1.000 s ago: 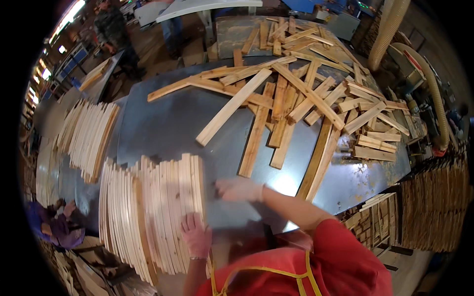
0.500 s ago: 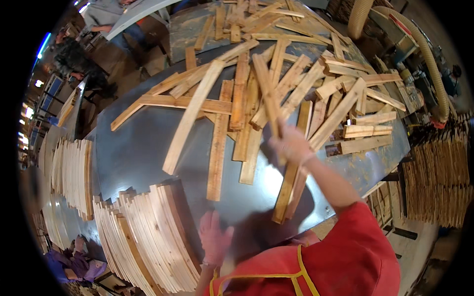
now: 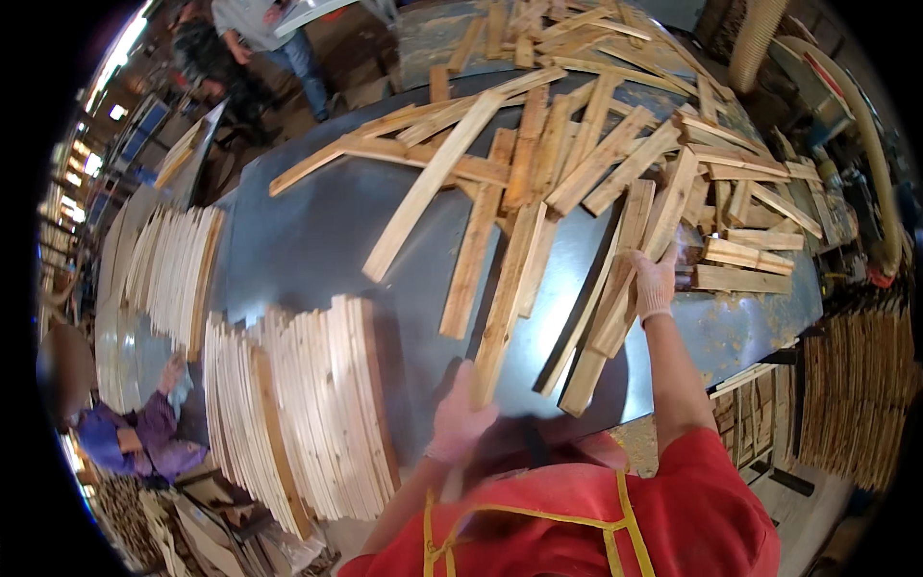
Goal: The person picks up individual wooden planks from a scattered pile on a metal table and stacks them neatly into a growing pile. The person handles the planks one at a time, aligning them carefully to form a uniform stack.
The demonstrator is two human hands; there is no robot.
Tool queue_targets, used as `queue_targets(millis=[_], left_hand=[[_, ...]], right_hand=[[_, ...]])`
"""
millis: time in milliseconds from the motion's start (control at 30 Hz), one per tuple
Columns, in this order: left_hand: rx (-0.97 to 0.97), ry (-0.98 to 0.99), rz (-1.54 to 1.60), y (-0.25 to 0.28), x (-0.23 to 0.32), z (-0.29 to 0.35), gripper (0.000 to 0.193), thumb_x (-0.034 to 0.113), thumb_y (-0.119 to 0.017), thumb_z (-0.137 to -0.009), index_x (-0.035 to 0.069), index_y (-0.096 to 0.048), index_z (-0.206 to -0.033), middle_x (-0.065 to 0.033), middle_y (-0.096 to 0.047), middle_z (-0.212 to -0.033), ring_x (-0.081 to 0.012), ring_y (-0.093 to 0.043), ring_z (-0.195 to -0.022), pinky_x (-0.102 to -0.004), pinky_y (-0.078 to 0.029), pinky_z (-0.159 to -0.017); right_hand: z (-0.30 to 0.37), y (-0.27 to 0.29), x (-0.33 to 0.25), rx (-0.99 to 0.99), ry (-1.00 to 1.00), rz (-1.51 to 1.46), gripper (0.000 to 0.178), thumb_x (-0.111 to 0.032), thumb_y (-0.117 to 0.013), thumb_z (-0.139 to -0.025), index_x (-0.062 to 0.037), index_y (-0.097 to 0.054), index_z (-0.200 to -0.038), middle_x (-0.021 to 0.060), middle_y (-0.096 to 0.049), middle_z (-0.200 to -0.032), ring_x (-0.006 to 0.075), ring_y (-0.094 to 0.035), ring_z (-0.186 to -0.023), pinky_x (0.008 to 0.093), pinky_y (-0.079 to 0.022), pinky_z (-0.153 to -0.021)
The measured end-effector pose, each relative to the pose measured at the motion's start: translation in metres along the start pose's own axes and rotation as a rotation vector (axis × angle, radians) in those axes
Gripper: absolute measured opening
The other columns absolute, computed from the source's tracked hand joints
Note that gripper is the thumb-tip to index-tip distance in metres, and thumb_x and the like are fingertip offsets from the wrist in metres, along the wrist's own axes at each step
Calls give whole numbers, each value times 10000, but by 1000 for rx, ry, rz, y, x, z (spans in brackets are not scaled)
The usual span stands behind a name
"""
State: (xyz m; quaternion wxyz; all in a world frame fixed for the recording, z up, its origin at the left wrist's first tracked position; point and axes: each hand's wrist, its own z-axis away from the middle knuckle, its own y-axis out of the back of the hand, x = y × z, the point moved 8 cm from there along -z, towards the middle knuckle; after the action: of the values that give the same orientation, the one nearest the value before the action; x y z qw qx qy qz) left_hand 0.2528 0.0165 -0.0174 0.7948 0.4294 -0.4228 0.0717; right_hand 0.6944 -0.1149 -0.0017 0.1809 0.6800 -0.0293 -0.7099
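Observation:
My left hand (image 3: 461, 421) is closed round the near end of a wooden slat (image 3: 510, 293), which points away from me over the dark metal table (image 3: 308, 240). My right hand (image 3: 656, 282) is farther out on the right, its fingers closed on the edge of another slat (image 3: 668, 207). That slat lies slantwise over other slats (image 3: 584, 385), and my fingers hide part of it. Beyond both hands a loose, crisscrossed heap of slats (image 3: 577, 173) covers the far and right parts of the table. One pale slat (image 3: 423, 197) lies slantwise left of the heap.
Left of my left hand stands a row of pale slats (image 3: 317, 404) set side by side. Another such row (image 3: 173, 274) is farther left, near a person in purple (image 3: 144, 438). Stacked wood (image 3: 856, 394) stands right of the table. A ribbed hose (image 3: 755, 48) hangs at the back right.
My right hand has moved right from the slat it held to another in the heap. My left hand, earlier open and empty, now holds a slat. The view has shifted.

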Motion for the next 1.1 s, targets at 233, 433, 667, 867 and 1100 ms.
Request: queue_targets(millis=[233, 433, 667, 867, 1100], left_hand=[[87, 355, 497, 48, -59, 115, 603, 84, -657, -864, 51, -589, -1463, -73, -699, -1002, -171, -655, -901, -348, -555, -825], [390, 109, -419, 78, -100, 158, 677, 276, -797, -831, 45, -575, -1428, -160, -632, -1401, -346, -657, -1196, -448, -517, -1005], [339, 139, -676, 76, -116, 165, 898, 369, -822, -777, 39, -485, -1541, -183, -478, -1573, -407, -410, -1483, -572, -357, -1190], [266, -94, -568, 55, -45, 124, 916, 379, -827, -763, 19, -500, -1539, -187, -479, -1579, -391, -407, -1488, -545, -327, -1215], [-23, -128, -535, -15, 45, 11, 1030, 586, -811, -775, 70, -443, -1587, -186, -513, -1450, -348, -495, -1348, -503, -397, -1097]], right_hand=[[240, -110, 1, -472, -62, -45, 1096, -264, -854, -868, 12, -188, -1693, 254, -650, -1374, 322, -670, -1174, 409, -544, -1030], [432, -212, 6, -1088, 283, 387, 890, -243, -751, -895, -17, -318, -1638, 306, -621, -1423, 460, -621, -1281, 448, -482, -1122], [333, -211, -77, -1005, 433, 457, 678, -305, -725, -837, -49, -574, -1446, 258, -610, -1403, 429, -587, -1305, 462, -490, -1103], [121, -78, -11, 15, 98, 697, 851, -414, -793, -787, -70, -481, -1500, 222, -615, -1332, 413, -553, -1304, 498, -468, -1092], [195, -118, 9, -502, 74, 627, 896, -349, -796, -785, -70, -413, -1544, 327, -555, -1380, 511, -544, -1295, 533, -480, -1083]])
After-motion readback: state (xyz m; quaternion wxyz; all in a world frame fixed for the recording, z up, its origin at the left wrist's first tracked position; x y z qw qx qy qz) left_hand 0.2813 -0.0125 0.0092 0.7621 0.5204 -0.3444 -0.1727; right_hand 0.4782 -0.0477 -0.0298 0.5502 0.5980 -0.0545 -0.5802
